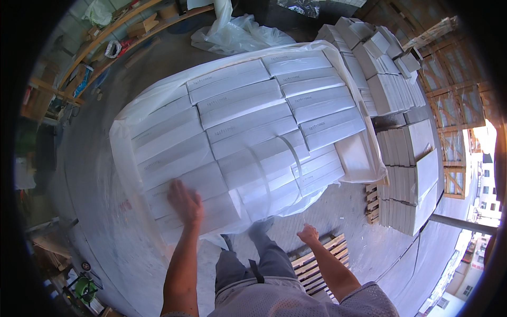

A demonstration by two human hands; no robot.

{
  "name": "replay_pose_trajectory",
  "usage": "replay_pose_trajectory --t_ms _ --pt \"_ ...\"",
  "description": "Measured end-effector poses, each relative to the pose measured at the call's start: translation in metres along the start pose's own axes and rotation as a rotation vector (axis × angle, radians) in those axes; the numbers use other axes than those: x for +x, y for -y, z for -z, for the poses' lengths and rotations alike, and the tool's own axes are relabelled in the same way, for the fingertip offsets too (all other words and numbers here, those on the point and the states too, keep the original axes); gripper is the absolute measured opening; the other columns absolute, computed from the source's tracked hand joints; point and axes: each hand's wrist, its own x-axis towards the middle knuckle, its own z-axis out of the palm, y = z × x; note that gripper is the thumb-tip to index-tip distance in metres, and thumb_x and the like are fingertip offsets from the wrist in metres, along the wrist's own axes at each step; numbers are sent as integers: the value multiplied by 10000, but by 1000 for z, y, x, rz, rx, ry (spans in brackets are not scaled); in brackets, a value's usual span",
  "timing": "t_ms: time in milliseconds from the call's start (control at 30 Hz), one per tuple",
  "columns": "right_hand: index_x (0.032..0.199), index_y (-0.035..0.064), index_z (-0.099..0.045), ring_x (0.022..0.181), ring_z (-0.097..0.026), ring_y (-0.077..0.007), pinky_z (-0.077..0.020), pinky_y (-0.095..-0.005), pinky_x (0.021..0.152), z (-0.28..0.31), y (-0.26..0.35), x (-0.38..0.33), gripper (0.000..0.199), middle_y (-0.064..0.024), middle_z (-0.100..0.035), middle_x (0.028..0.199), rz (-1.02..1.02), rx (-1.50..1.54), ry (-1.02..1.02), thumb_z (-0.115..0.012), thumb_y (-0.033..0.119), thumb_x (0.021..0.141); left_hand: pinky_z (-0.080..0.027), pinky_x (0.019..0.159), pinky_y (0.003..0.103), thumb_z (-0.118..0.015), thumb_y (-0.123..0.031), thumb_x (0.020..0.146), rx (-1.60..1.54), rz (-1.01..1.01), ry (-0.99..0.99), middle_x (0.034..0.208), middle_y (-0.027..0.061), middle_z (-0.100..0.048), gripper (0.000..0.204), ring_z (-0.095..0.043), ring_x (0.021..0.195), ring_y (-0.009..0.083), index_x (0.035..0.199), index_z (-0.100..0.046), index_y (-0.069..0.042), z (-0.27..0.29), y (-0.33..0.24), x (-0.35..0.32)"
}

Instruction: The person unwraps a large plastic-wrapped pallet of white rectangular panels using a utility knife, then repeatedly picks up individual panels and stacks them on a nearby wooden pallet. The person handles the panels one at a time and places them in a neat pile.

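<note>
A grey floor [90,158] spreads through a warehouse-like space. Upper left, cluttered wooden shelves [179,17] stand before a pale wall [71,27]. Right, stacked wooden crates [457,127]; beyond them, bright daylight [485,138] and white buildings [488,182] with small windows.

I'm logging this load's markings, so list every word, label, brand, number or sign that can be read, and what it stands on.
White cartons: dark print on several faces, too small and blurred to quote.
Red marks left of the cartons: too blurred to read.
No text is legible.
</note>
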Motion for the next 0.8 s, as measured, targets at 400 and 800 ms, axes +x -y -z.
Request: replay_pose_trajectory --t_ms 400,800 --pt "1313 -13 -468 1125 -550 -235 -455 -348 928 6 78 26 680 -178 -530 1278 484 938 478 -749 238 747 -274 1073 521 -473 -321 889 43 -6 -17 1403 194 -380 563 -355 1312 366 1341 -395 6 -2 -9 -2" --pt "1141 -10 -595 925 -589 -164 -454 -294 846 -1 103 28 417 -84 -642 973 775 1240 18 -644 258 826 -265 1081 520 -448 -391 925 41 -45 -38 1405 205 -378 586 -353 1312 371 1343 -397 16 -5 -6 -4"
